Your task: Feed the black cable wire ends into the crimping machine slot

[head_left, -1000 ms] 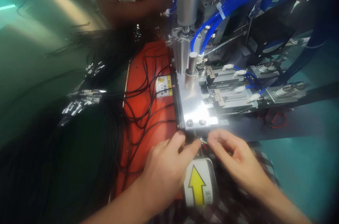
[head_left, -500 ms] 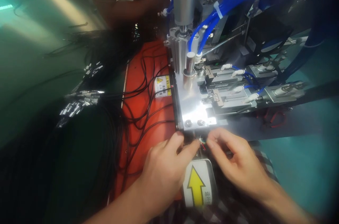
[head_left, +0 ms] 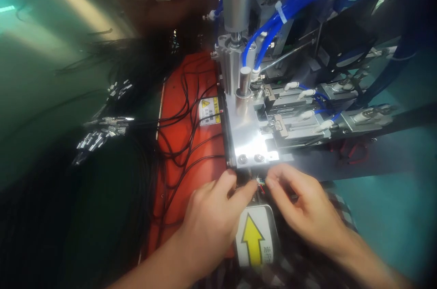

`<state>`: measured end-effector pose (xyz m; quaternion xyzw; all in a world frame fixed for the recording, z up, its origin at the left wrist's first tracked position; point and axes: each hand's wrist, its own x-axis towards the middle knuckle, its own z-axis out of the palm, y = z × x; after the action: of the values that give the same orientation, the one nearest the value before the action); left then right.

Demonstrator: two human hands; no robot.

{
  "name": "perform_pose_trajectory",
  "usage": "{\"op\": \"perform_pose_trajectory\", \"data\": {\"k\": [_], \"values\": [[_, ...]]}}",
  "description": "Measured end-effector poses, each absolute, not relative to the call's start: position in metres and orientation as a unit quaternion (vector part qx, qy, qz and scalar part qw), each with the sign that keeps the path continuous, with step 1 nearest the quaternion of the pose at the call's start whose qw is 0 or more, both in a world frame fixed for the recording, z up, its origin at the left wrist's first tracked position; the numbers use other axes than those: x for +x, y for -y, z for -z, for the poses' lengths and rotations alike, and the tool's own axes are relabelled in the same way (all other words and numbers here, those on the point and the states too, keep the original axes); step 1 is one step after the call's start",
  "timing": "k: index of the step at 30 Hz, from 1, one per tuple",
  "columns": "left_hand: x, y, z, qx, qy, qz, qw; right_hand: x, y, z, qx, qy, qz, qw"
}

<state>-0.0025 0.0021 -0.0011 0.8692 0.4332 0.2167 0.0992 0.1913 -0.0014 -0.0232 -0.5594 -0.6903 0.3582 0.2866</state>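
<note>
Thin coloured wires (head_left: pixel 261 184) sit in the narrow gap between the fingertips of the left hand (head_left: pixel 211 209) and the right hand (head_left: pixel 307 200), close against the front edge of the metal plate (head_left: pixel 246 143). An arrow sign (head_left: pixel 253 236) bounds that space below. The left hand lies back upward, its thumb reaching the wires; its grip is hidden. The right hand curls, thumb and index tips nearly meeting; whether they pinch a strand, I cannot tell. Leftward stretches a red surface (head_left: pixel 211 148) crossed by black cables (head_left: pixel 186 143); rightward, teal floor (head_left: pixel 382 216) spreads beyond the wrist.
</note>
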Motion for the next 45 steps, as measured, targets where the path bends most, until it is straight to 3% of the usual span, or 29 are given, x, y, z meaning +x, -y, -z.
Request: {"op": "perform_pose_trajectory", "data": {"k": [13,22,32,36,41,45], "values": [[-0.001,-0.001,0.002,0.868,-0.434,-0.220,0.104,0.191,0.001,0.021,-0.564,0.693,-0.352,0.278],[-0.003,-0.002,0.001,0.875,-0.431,-0.203,0.088,0.189,0.002,0.013,-0.570,0.735,-0.263,0.255],[-0.003,-0.001,0.001,0.878,-0.423,-0.208,0.087,0.191,0.001,0.011,-0.574,0.710,-0.329,0.242],[-0.002,-0.002,0.002,0.877,-0.426,-0.208,0.075,0.189,-0.001,0.010,-0.571,0.731,-0.289,0.237],[-0.001,0.000,0.001,0.879,-0.428,-0.201,0.067,0.186,0.002,0.011,-0.562,0.778,-0.154,0.234],[-0.001,-0.001,0.001,0.881,-0.423,-0.203,0.061,0.189,0.003,0.009,-0.556,0.776,-0.187,0.232]]}}
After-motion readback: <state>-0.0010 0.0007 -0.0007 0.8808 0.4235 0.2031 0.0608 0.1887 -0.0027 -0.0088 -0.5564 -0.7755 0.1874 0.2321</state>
